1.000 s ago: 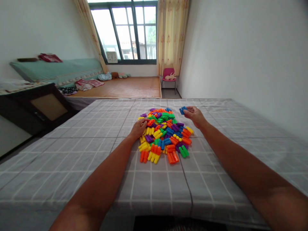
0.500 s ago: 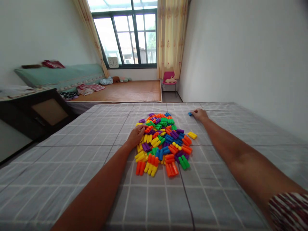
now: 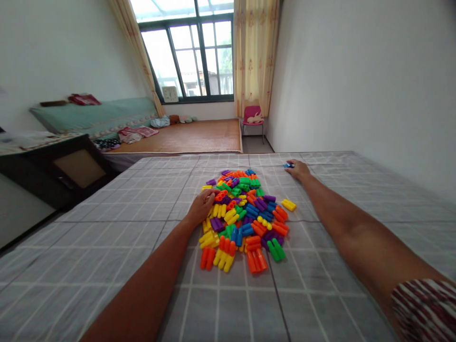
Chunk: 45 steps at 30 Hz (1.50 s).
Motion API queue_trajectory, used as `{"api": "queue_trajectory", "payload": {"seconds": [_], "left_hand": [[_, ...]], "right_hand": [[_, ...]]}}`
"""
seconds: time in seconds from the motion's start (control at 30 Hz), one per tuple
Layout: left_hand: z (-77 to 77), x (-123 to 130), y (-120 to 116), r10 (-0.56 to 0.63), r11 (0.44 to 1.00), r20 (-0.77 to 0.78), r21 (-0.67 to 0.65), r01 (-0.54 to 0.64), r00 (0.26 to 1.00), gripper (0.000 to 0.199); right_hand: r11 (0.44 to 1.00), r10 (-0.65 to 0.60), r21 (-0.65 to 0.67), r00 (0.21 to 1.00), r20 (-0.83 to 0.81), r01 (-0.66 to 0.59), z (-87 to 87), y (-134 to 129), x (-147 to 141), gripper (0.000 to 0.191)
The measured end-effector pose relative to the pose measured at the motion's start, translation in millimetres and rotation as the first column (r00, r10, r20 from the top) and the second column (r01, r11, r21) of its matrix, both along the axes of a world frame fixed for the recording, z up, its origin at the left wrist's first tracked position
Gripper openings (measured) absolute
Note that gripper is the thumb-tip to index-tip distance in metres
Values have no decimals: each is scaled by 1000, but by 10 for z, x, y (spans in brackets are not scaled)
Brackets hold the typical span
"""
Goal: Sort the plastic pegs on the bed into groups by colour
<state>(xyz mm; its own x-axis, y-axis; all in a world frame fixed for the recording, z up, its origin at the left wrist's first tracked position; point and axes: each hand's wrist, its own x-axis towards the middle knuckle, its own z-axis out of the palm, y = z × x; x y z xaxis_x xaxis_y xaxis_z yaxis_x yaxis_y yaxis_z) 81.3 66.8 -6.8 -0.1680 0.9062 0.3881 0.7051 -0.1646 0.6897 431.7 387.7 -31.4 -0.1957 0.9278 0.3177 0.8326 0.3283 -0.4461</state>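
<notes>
A heap of plastic toy blocks [image 3: 245, 209] in orange, yellow, green, blue and purple lies on the checked cloth, each block shaped like joined tubes. At the heap's left edge is my left hand [image 3: 202, 206], fingers bent, tips against an orange block [image 3: 221, 195]; whatever lies under the fingers is hidden. Farther back and to the right, apart from the heap, my right hand [image 3: 298, 170] has its fingers closed on a small blue block [image 3: 288, 165] at the cloth. A yellow block [image 3: 289, 205] lies just off the heap's right side.
The grey checked cloth [image 3: 107, 247] covers the table. Beyond its far edge stands a low bed with a brown mat [image 3: 203, 135], and a pink chair [image 3: 252, 114]. A dark cabinet [image 3: 60, 166] is at left, a white wall [image 3: 374, 85] at right.
My right hand stays on the blue block, which appears slightly turned. My left hand keeps its place at the orange block. The whole view has shifted slightly.
</notes>
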Motion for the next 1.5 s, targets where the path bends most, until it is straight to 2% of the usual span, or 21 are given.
{"api": "queue_trajectory", "payload": {"seconds": [0.1,0.2,0.27,0.3,0.33,0.37,0.43,0.5,0.57,0.67,0.83,0.93,1.03,1.1,1.17,1.23,1.3,1.33,1.4,1.43,1.5], "left_hand": [[-14,-5,2,-4,1000,2,3,4,1000,31],[-37,-9,13,-13,1000,8,8,13,1000,32],[-41,-7,20,-22,1000,5,8,22,1000,34],[-39,-4,22,-24,1000,1,5,24,1000,36],[-34,1,23,-25,1000,-3,1,25,1000,38],[-29,5,25,-28,1000,-9,-3,28,1000,40],[-19,13,30,-37,999,-23,1,37,999,42],[-19,14,39,-40,999,-34,24,41,999,42],[-25,11,48,-34,999,-34,40,35,999,41],[-30,8,50,-15,1000,-22,12,16,1000,40],[-6,24,18,1,1000,18,-28,0,1000,43],[7,24,11,7,999,28,-36,-6,1000,45],[11,8,17,-24,999,33,-40,25,999,46],[12,-3,22,-36,999,39,-37,37,999,45],[17,-8,22,-37,999,46,-34,38,998,43],[26,-7,18,-37,999,51,-34,38,998,42],[35,-4,13,-39,998,45,-41,40,998,43],[39,-3,12,-38,998,37,-48,39,999,44],[43,-3,11,-35,997,17,-62,36,999,45],[43,-5,13,-34,997,8,-68,35,999,46],[39,-9,16,-30,997,0,-72,30,1000,48]], "right_hand": [[999,-36,-5,999,20,36,43,33,19,48],[996,-42,83,999,34,39,158,-64,-28,49],[997,21,80,1000,-23,-19,281,-246,-105,43],[995,97,21,993,-62,-96,349,-371,-152,39],[977,195,-67,976,-101,-202,416,-514,-200,36],[931,303,-167,943,-137,-323,478,-667,-245,35],[789,481,-330,855,-193,-518,574,-976,-318,38],[684,574,-409,791,-210,-604,619,-1255,-368,42],[663,624,-392,760,-182,-638,617,-1485,-409,41],[683,656,-290,737,-161,-671,577,-1750,-480,38],[599,612,-327,682,-402,-731,525,-1986,-525,46],[645,580,-284,696,-423,-710,484,-1966,-453,41],[692,496,-286,725,-478,-663,442,-1874,-365,36],[743,453,-276,762,-464,-609,435,-1812,-321,33],[839,457,-159,832,-316,-521,447,-1763,-273,27],[909,417,52,905,-81,-414,458,-1718,-202,24],[920,299,230,948,113,-317,449,-1659,-98,22],[921,234,275,956,176,-276,434,-1621,-38,20],[935,159,271,955,251,-227,389,-1526,80,20],[948,165,222,950,266,-227,366,-1474,132,21],[958,266,43,939,218,-282,333,-1376,218,28]]}}
